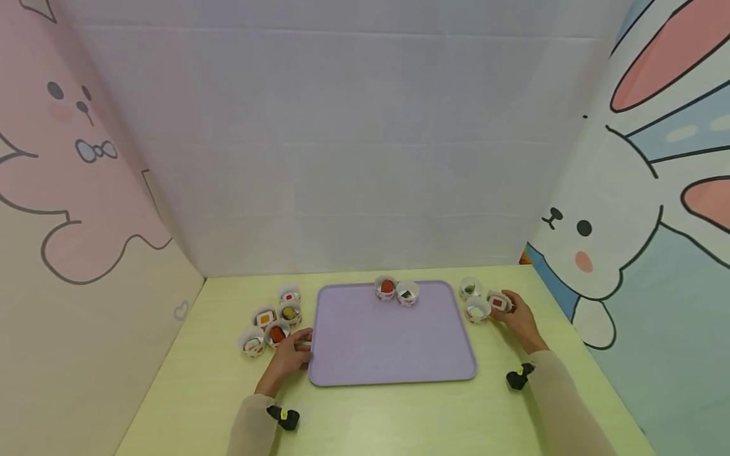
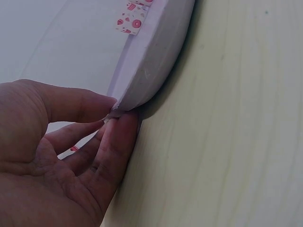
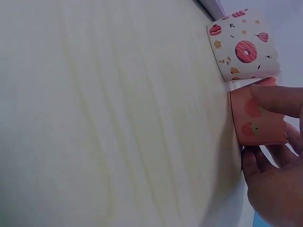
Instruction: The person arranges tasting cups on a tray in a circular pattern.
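My left hand is at the left edge of a lilac tray. In the left wrist view, the thumb and fingers pinch the tray's rim. My right hand grips a paper baking cup with a strawberry print, to the right of the tray. A small dark-edged piece with a red centre shows inside that cup. Beside it stand a donut-print cup and another cup holding something green. Two cups, one with an orange-red piece and one with a dark-and-white piece, stand at the tray's far edge.
Several more paper cups with small food-like pieces cluster left of the tray, close to my left hand. A pale wall rises behind the yellow-green table, with cartoon-printed panels on both sides.
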`<state>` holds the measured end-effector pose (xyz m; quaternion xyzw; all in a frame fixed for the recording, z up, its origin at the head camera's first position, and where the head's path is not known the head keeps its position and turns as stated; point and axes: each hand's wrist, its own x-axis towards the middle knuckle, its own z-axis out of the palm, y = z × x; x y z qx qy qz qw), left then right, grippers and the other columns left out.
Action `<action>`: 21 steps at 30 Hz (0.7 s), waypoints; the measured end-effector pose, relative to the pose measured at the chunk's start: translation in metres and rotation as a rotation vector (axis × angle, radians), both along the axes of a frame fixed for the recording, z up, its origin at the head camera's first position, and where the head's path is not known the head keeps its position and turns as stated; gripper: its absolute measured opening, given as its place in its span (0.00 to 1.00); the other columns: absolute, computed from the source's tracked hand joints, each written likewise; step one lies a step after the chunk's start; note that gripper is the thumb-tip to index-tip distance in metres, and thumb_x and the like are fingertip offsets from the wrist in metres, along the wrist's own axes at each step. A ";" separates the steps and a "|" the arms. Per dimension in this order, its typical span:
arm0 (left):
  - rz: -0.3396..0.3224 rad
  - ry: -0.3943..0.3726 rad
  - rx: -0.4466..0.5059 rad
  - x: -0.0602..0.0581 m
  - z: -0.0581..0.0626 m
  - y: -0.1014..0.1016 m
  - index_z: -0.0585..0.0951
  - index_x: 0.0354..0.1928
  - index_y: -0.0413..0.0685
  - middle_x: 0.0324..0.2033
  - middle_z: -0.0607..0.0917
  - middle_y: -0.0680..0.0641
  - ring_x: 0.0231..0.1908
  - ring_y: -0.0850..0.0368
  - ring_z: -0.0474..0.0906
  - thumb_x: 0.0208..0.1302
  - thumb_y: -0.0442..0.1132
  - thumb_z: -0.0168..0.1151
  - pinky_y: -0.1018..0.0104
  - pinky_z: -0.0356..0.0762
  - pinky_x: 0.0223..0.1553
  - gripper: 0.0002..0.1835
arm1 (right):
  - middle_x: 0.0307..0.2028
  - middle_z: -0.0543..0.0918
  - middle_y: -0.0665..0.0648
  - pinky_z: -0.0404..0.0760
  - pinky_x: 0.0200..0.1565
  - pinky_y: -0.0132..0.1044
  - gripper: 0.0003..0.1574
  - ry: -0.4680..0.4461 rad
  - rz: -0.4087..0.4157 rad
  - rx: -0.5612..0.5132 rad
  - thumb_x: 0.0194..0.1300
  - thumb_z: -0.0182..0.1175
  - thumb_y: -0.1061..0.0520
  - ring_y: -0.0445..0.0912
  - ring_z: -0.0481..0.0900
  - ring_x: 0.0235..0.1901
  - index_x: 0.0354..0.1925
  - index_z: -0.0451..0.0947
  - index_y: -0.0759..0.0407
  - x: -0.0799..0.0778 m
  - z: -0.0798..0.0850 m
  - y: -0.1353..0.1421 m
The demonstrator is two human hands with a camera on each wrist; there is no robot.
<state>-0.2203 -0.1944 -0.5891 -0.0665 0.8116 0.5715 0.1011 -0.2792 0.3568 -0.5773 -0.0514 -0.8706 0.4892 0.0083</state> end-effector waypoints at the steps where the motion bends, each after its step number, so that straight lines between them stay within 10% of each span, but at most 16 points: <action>1: 0.001 0.000 0.001 0.000 0.000 0.000 0.73 0.65 0.39 0.55 0.78 0.38 0.43 0.52 0.80 0.56 0.21 0.60 0.58 0.84 0.33 0.32 | 0.65 0.67 0.73 0.71 0.39 0.21 0.48 0.006 -0.007 0.001 0.66 0.64 0.54 0.52 0.72 0.54 0.74 0.52 0.66 0.000 0.000 0.000; 21: -0.006 0.008 0.002 0.002 0.002 0.000 0.72 0.66 0.38 0.56 0.77 0.37 0.44 0.51 0.79 0.57 0.23 0.60 0.60 0.83 0.33 0.31 | 0.64 0.67 0.71 0.71 0.46 0.39 0.47 0.003 -0.098 0.104 0.68 0.59 0.42 0.59 0.69 0.56 0.73 0.54 0.62 0.010 0.013 0.007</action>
